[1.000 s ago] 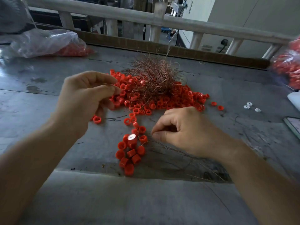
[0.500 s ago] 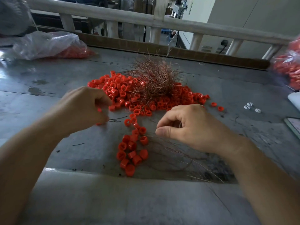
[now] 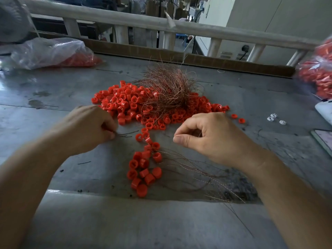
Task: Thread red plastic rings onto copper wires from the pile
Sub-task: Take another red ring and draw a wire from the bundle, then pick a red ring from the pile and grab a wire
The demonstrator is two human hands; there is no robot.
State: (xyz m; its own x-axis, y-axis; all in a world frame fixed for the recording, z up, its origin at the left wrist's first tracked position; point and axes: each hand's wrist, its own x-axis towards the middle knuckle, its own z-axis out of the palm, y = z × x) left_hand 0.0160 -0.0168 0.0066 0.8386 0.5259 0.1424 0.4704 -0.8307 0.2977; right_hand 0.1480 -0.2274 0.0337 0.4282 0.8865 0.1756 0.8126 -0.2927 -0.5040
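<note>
Left hand [image 3: 86, 130] curls down, pinching what looks like a thin wire [image 3: 126, 135] on the table [image 3: 53, 108]. Right hand [image 3: 212, 137] has thumb and forefinger nearly meeting, can't tell if they hold anything. Red rings [image 3: 125, 103] pile just beyond, copper wires [image 3: 167, 87] tangled on top.

Small workshop, worn grey workbench [image 3: 53, 112], bulk bags of red parts [image 3: 53, 53], rough wooden railing [image 3: 215, 32]

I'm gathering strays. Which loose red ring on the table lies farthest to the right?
The lone red ring beyond the right hand, nearest the white clips; another stray sits just left of it.
</note>
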